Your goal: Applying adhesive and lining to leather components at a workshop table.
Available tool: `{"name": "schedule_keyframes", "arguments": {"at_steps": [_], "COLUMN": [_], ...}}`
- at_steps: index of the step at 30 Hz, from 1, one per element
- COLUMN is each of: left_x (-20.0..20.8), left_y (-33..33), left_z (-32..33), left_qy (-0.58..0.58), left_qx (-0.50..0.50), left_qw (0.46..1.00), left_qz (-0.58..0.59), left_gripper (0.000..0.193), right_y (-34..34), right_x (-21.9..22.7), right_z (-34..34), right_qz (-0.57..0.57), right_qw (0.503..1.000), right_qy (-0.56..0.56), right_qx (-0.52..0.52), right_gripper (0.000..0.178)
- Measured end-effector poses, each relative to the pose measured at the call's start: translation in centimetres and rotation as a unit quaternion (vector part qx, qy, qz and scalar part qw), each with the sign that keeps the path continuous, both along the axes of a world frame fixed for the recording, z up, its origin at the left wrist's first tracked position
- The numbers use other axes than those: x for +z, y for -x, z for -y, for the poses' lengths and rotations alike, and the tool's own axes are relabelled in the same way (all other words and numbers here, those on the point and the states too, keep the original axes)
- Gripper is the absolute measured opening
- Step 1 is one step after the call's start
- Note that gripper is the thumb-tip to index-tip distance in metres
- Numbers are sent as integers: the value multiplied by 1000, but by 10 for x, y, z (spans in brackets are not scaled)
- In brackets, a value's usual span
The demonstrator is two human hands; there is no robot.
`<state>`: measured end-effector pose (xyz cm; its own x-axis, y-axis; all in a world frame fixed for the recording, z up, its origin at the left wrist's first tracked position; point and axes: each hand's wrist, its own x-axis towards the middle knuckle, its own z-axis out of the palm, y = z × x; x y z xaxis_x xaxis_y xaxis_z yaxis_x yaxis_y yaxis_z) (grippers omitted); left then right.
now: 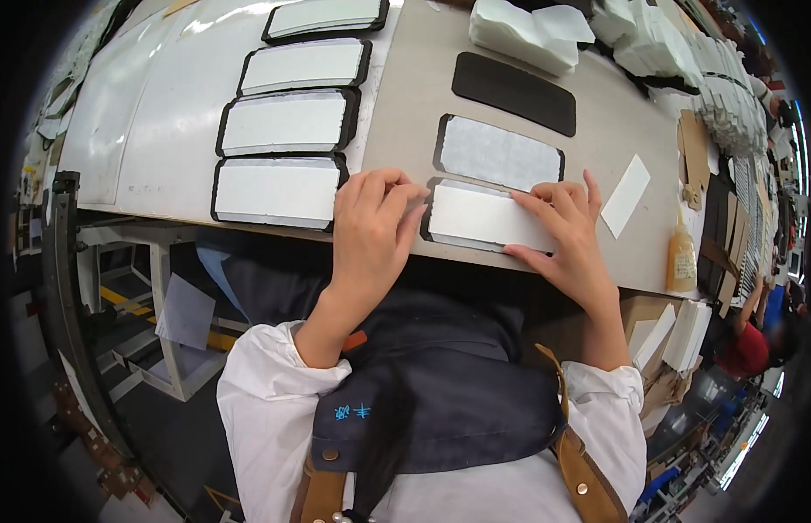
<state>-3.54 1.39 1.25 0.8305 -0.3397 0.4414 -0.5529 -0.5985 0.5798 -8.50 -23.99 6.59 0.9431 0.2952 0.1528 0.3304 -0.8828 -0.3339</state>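
A white rectangular card [484, 213] lies on a dark-edged panel at the table's near edge. My right hand [567, 218] grips the card's right end, with the thumb at its near edge and the fingers over the far edge. At the panel's left end is my left hand [373, 218], its fingers curled and the thumb close to the index finger. Whether anything sits between those fingertips, I cannot make out. Just beyond lies a panel with a greyish-white face and black border [501, 150]. Farther back rests a plain black panel [514, 92].
Several black-edged stacks topped with white cards [275, 192] line the table's left part. A loose white strip [626, 196] lies right of my right hand. A bottle of yellowish liquid [681, 257] stands at the right edge. White sheets [528, 35] are piled at the back.
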Motion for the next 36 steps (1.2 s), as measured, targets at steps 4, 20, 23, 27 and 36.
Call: {"name": "schedule_keyframes", "arguments": {"at_steps": [4, 20, 23, 27, 36], "left_x": [-2, -1, 1, 8, 3], "left_y": [0, 1, 1, 3, 2], "left_z": [0, 0, 1, 3, 1], "left_qy": [9, 2, -7, -24, -31], "left_qx": [5, 7, 5, -12, -22], "left_qw": [1000, 1000, 1000, 999, 999], "left_qz": [-3, -4, -8, -17, -22], "left_gripper": [25, 27, 26, 25, 29], "right_y": [1, 0, 0, 1, 3], "right_x": [0, 0, 0, 0, -1], "right_z": [-1, 0, -1, 0, 1], "right_qz": [-1, 4, 2, 5, -1], "right_qw": [1000, 1000, 1000, 1000, 1000], "right_qy": [1, -2, -1, 3, 0], "right_qx": [-3, 0, 0, -1, -9], "right_gripper": [57, 58, 59, 59, 54]}}
